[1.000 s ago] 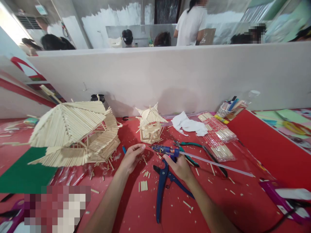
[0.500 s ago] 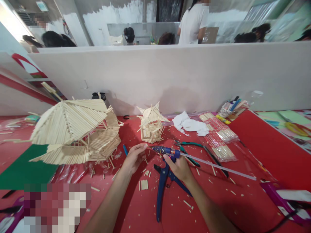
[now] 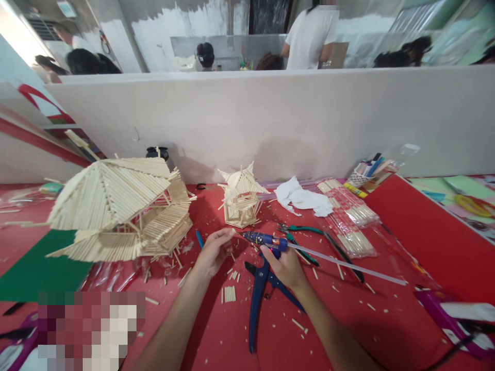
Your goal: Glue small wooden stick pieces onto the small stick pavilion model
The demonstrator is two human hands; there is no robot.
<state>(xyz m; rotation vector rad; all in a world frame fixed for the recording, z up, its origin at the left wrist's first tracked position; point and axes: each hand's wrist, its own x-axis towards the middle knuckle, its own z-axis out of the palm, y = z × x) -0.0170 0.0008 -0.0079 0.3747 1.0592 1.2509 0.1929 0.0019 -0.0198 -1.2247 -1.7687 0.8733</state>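
Observation:
My right hand (image 3: 286, 265) grips a blue hot glue gun (image 3: 266, 240), its nozzle pointing left and a long translucent glue stick (image 3: 348, 264) sticking out of its back. Close to the nozzle is my left hand (image 3: 215, 251), fingers and thumb pinched together; whatever sits between the fingertips is too small to make out. Below the glue gun lies a pair of blue-handled cutters (image 3: 260, 288). A small pavilion of wooden sticks (image 3: 242, 198) stands just beyond my hands. To the left is a larger stick-built pavilion (image 3: 116, 201) with a broad roof.
Short cut sticks (image 3: 229, 293) and scraps litter the red table (image 3: 216, 335). Green-handled pliers (image 3: 305, 229), crumpled white tissue (image 3: 301, 198) and packs of sticks (image 3: 350, 226) lie to the right. A pale partition (image 3: 247, 118) closes off the back, people beyond it.
Both hands and the glue gun stay almost still. Behind the partition, a standing person in white has shifted slightly to the right.

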